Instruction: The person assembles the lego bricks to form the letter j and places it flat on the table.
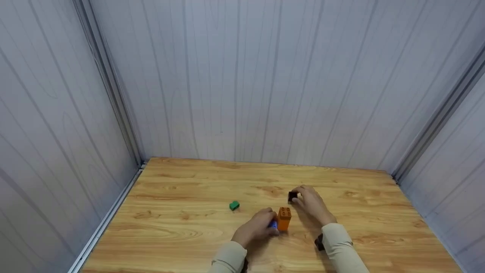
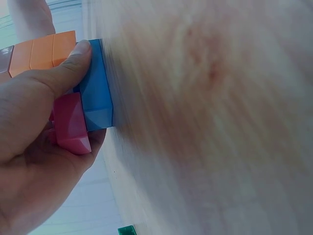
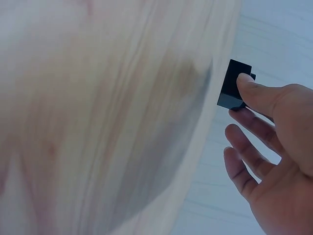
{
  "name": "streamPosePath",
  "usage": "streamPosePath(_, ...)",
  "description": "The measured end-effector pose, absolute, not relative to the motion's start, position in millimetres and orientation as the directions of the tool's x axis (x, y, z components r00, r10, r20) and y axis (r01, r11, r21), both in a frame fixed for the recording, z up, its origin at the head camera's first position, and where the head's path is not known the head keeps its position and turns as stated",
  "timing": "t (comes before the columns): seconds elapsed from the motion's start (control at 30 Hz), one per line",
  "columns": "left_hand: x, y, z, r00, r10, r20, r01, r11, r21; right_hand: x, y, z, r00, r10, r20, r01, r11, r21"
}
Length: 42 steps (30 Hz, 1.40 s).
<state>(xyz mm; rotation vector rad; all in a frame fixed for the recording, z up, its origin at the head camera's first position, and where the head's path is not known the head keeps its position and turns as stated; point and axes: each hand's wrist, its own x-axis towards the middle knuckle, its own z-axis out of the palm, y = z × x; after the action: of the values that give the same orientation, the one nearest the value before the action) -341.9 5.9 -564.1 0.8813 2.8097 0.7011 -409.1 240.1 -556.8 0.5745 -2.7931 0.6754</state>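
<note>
My left hand [image 1: 258,224] grips a small assembly of toy building blocks low over the table. In the left wrist view its thumb lies against a blue block [image 2: 98,88], and the fingers curl behind a red block [image 2: 71,120]. A stack of orange blocks [image 1: 284,218] rises from the blue one, with studs on top. My right hand [image 1: 311,201] pinches a black block [image 3: 235,83] between thumb and index finger, the other fingers loosely bent. That block is beyond the orange stack in the head view, and in the right wrist view it is held above the tabletop.
A green block [image 1: 234,205] lies on the wooden table [image 1: 182,216], left of the hands. Another dark block [image 1: 319,242] sits beside the right sleeve, partly covered by it. A dark thing [image 1: 245,265] shows by the left sleeve. Pale panel walls [image 1: 235,83] enclose the back and sides.
</note>
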Motion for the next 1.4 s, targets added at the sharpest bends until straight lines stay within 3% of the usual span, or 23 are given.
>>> streamPosePath(0.43,-342.0,6.8,-563.5,-0.827,0.563,0.005,0.486,0.710,0.509,-394.7,245.0,-545.3,-0.873,-0.345,0.344,-0.466,0.796,-0.386)
streamPosePath(1.4,-339.7,6.3,-563.9,-0.826,0.561,0.050,0.518,0.720,0.461,-347.7,234.4,-506.2,-0.832,-0.389,0.396,-0.535,0.753,-0.383)
